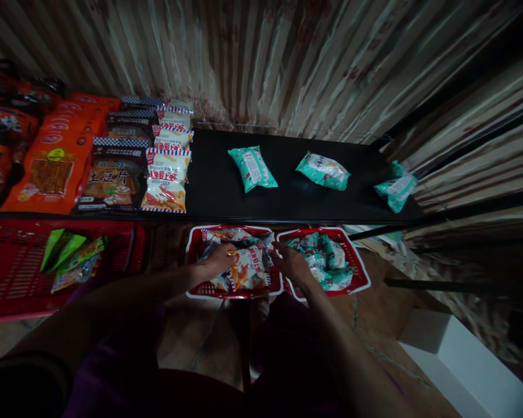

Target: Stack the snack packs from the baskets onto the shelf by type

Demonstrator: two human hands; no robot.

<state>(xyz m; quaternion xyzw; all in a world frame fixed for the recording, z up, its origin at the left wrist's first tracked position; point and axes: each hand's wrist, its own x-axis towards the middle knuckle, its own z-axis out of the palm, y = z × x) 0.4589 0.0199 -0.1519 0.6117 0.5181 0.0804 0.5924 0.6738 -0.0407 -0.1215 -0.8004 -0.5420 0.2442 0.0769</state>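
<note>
My left hand [220, 259] reaches into the left small red basket [192, 249], its fingers pressed against a white and orange snack bag [249, 267]. On the other side of that basket, my right hand [290, 261] has its fingertips at a silvery bag corner, above the rim shared with the right small basket [361, 268]. Whether it grips that corner is too dark to tell. Several white and orange bags fill the left basket. Teal snack bags [333, 253] fill the right one.
A black shelf [213, 174] holds three loose teal bags [253, 168], a row of white bags [166, 180], dark bags [113, 174] and orange packets [52, 174]. A larger red basket [9, 267] with green packets is at left; a white box [475, 366] is lower right.
</note>
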